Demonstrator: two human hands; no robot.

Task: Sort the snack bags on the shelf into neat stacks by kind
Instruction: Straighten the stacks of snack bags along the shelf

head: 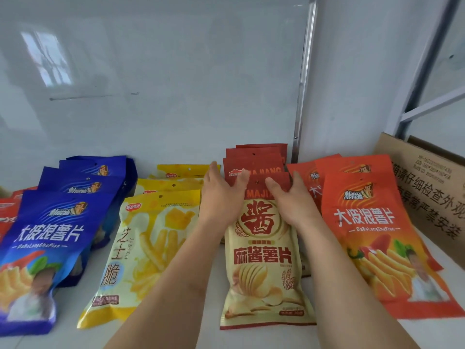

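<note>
Four overlapping rows of snack bags lie on the white shelf [198,331]: blue chip bags [50,235] at the left, then yellow cheese-stick bags [151,243], beige-and-dark-red sesame chip bags [264,268] in the middle, and orange chip bags [372,235] on the right. My left hand [221,197] lies against the left side of the sesame row, fingers straight and thumb on the top bag. On the row's right side my right hand [292,200] does the same, its thumb over the bag's red top. The bags behind are partly hidden by my hands.
A brown cardboard box [427,185] stands at the right, touching the orange bags. More red bags [7,210] show at the far left edge. A glossy white panel closes the back, with a metal upright [302,96] behind the sesame row.
</note>
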